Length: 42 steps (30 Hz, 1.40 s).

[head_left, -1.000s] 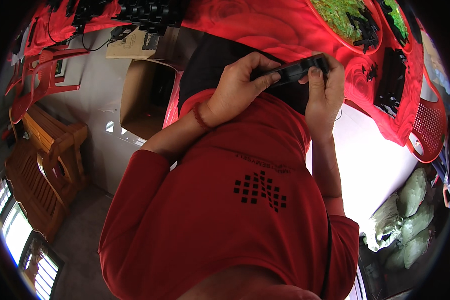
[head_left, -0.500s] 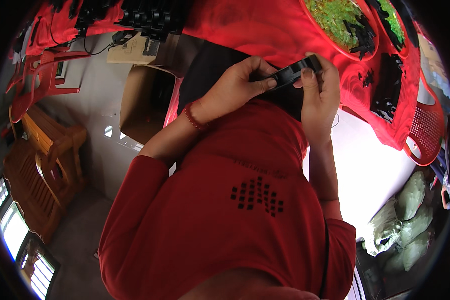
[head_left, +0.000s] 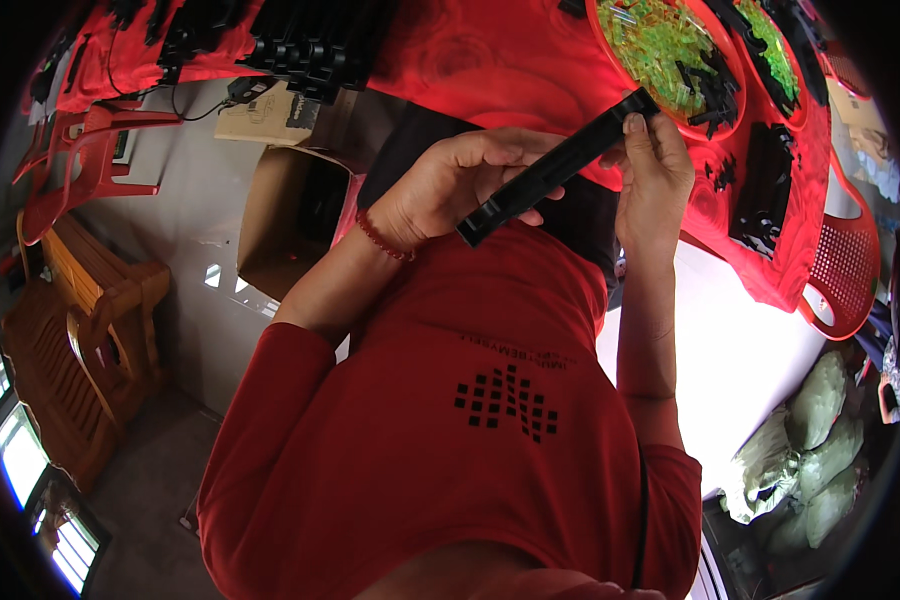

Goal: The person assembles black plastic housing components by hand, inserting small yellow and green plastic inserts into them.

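Observation:
A long, narrow black plastic bar [head_left: 555, 170] with a recessed face slants across my lap, its far end up to the right. My right hand [head_left: 655, 170] grips that far end, the thumb pressed on its face. My left hand [head_left: 455, 180] is open beside the bar's lower half. Its thumb stands away from the bar, and its fingers reach behind it, with fingertips showing past the near edge. Whether those fingers bear any of the bar's weight, I cannot tell.
Ahead lies a red-covered table [head_left: 470, 60]. On it are stacked black parts [head_left: 315, 45], a red basin [head_left: 735, 125] of yellow-green and black pieces, and a second basin [head_left: 795, 110]. A cardboard box [head_left: 265, 220] stands left of my lap; a red chair [head_left: 845, 265] stands right.
The bar has turned so its long face shows, its lower end now nearer me. My left hand has loosened its pinch and spread its fingers. My right hand still grips the far end.

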### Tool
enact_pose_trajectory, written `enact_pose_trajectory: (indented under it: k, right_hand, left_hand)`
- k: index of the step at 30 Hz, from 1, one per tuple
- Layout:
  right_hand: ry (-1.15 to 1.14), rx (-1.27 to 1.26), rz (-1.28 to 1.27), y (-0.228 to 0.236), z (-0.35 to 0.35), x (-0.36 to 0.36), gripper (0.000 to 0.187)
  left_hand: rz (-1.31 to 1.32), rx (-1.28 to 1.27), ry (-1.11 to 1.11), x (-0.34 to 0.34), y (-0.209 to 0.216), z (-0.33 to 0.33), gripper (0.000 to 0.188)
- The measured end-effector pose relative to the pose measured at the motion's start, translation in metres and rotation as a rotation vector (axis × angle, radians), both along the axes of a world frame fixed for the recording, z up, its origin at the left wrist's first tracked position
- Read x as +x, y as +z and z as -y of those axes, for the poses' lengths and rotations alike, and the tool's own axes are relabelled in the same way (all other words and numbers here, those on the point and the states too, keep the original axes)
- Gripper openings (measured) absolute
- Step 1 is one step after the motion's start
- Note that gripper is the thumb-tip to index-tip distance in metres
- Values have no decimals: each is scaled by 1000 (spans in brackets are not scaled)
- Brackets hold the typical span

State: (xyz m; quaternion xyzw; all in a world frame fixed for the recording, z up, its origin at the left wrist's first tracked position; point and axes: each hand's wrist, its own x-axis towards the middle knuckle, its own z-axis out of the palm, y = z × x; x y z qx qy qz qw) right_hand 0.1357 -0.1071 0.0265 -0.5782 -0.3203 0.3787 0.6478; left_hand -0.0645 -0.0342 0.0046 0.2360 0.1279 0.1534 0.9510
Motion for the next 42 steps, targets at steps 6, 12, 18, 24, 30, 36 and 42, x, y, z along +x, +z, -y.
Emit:
enact_pose_trajectory:
  k: [6, 12, 18, 24, 30, 36, 42]
  right_hand:
    - [-28, 6, -34, 2, -4, -2, 9]
    - [-28, -20, 7, -1, -4, -1, 10]
    - [-13, -29, 236, -3, 1, -10, 26]
    - [58, 16, 220, 11, 6, -20, 29]
    - [77, 130, 360, 21, 12, -29, 26]
    - [44, 118, 544, 30, 20, -33, 28]
    - [69, 148, 714, 39, 25, -38, 28]
  left_hand:
    - [36, -61, 7, 0, -4, 1, 64]
    - [-7, -12, -3, -1, 0, 0, 57]
    - [-360, 583, 65, 1, 4, 3, 39]
    - [-435, 690, 124, 6, 2, 11, 21]
    - [-426, 655, 276, 10, -1, 19, 17]
    - [-297, 619, 331, 9, 3, 23, 17]
    - [-349, 613, 383, 5, 10, 35, 19]
